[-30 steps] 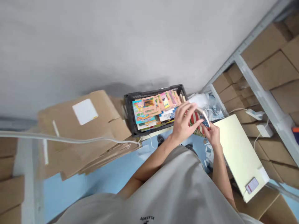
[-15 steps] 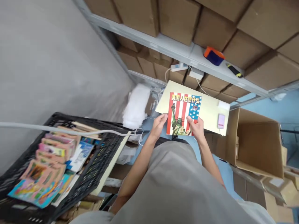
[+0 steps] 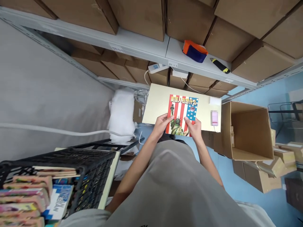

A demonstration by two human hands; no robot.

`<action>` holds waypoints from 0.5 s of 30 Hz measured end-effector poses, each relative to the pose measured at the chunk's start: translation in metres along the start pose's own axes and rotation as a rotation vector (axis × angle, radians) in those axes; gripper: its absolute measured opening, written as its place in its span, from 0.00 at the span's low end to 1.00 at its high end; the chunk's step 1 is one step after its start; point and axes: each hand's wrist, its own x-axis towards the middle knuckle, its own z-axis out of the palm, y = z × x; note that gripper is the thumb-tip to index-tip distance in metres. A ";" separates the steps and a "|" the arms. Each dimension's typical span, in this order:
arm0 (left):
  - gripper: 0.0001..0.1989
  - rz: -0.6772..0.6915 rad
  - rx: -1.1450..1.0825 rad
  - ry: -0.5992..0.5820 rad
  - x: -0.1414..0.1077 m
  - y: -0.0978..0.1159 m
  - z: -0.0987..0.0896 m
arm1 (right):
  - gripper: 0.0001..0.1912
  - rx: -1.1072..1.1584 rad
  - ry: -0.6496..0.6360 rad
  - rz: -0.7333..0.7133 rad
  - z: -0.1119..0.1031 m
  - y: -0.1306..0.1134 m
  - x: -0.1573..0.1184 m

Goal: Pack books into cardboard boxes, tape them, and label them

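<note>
A metal shelf (image 3: pixel 137 41) loaded with cardboard boxes runs past the far edge of the pale desk (image 3: pixel 156 104); I can't see its top. Nearer, a black crate (image 3: pixel 97 179) of booklets is cut off on the left. From either side of the grey shirt (image 3: pixel 184 189), both forearms angle forward and inward, elbows low. Between them a red-striped book (image 3: pixel 182 110) is held cover up, its lower part jutting past the middle of the desk's near edge; whether any of it rests on the desktop I can't tell. The left hand (image 3: pixel 161 125) and right hand (image 3: pixel 195 128) each pinch a side in a firm grip, thumbs flat on the cover, the other fingers mostly hidden beneath. By the desk's near right corner lies a phone (image 3: pixel 214 118), its screen blurred.
</note>
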 end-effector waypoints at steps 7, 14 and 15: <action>0.31 0.070 0.012 0.020 0.033 0.027 -0.028 | 0.37 -0.102 0.082 -0.098 0.024 -0.021 0.023; 0.22 0.359 0.315 0.066 0.040 0.036 -0.021 | 0.39 -0.171 -0.022 -0.193 0.079 -0.043 0.014; 0.18 0.432 0.412 0.055 0.036 0.036 -0.017 | 0.41 -0.169 -0.025 -0.185 0.087 -0.044 0.013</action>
